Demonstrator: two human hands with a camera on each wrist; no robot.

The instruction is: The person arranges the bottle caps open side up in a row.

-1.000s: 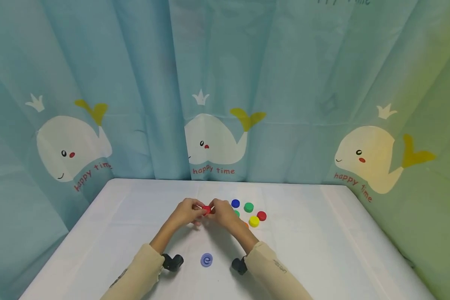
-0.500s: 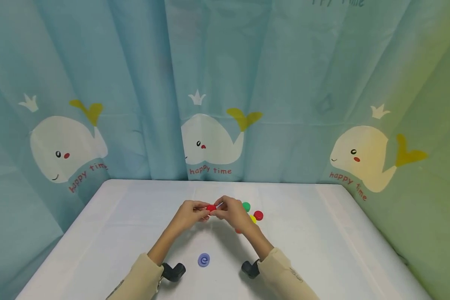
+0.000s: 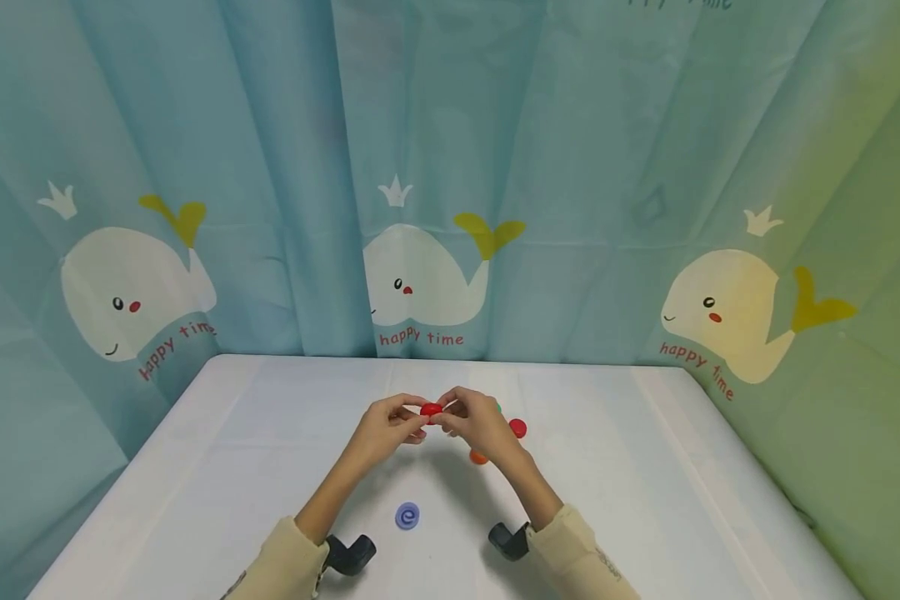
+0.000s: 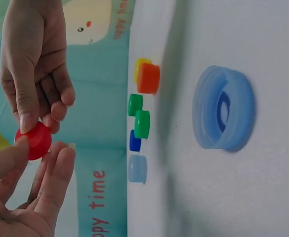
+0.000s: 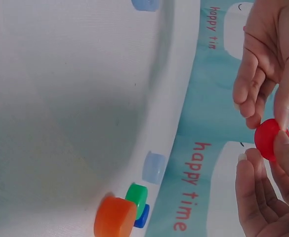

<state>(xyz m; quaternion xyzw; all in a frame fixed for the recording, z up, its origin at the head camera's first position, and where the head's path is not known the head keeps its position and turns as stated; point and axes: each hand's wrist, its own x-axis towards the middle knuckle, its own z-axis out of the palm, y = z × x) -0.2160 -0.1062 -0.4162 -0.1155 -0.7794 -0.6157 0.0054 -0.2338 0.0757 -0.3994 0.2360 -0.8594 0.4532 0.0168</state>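
Note:
Between both hands a red bottle cap (image 3: 431,409) is held above the table. My left hand (image 3: 386,427) pinches its left side with thumb and fingers, and my right hand (image 3: 482,421) pinches its right side. In the left wrist view the thumbs lie on the face of the red cap (image 4: 37,141), with the other fingers curving loosely below. The right wrist view shows the same red cap (image 5: 267,139) between both hands' fingertips. Nearer me on the table lies a light blue cap (image 3: 407,516), its hollow side up.
Past my right hand lie an orange cap (image 3: 479,457) and another red cap (image 3: 517,428). The left wrist view also shows yellow (image 4: 142,64), green (image 4: 143,124), dark blue (image 4: 135,141) and pale blue (image 4: 138,169) caps. A whale-print curtain (image 3: 570,317) hangs behind the table.
Both hands have moved slightly right and up with the red cap between them. The right hand now covers more of the caps behind it. The light blue cap has stayed put.

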